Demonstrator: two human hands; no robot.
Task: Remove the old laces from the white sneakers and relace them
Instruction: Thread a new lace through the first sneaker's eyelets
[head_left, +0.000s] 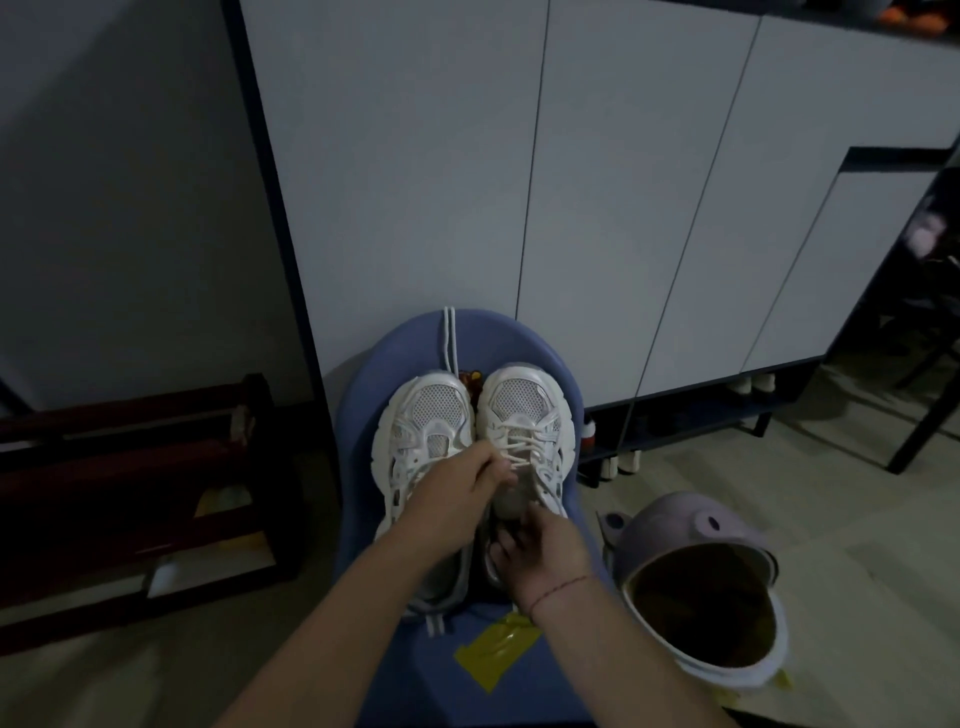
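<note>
Item: laced sneaker (524, 415), white, on a blue stool (358, 441); its lace (527, 441) crosses only the eyelets just beyond the pinch; the tongue below the pinch lies open.

Grip: left hand (457, 493) has its fingertips closed on the lace at mid-tongue; right hand (545, 556), nearer the body, is curled over the heel collar and steadies the shoe.

Hazards, as judged:
- a sharp tug at the pinch could drag the shoe toward the stool's edge if the heel hold slackens
- the lace tip could fray or snag in a narrow eyelet; whether the tip is intact is too small to tell
- uneven pulls would leave one end short
- dim light makes a skipped eyelet likely

Materials: open mesh toe panel; smooth, slightly glossy overlays; thick ridged sole, chunky and rounded; lace a thin round cord, limp and pale.

Beside the pinch, to its left: bare sneaker (426, 415), same make, no lace seen in it, touching its partner at the toes.

Beyond the pinch: loose lace (448, 338), doubled, trailing over the stool's far rim.

Behind the heel hold: yellow tape (493, 652), crinkled, on the smooth plastic seat.

Right of the hold: lilac bin (691, 525), lid open, on the floor.

Beyond everything: flat white cabinet doors (623, 208).
</note>
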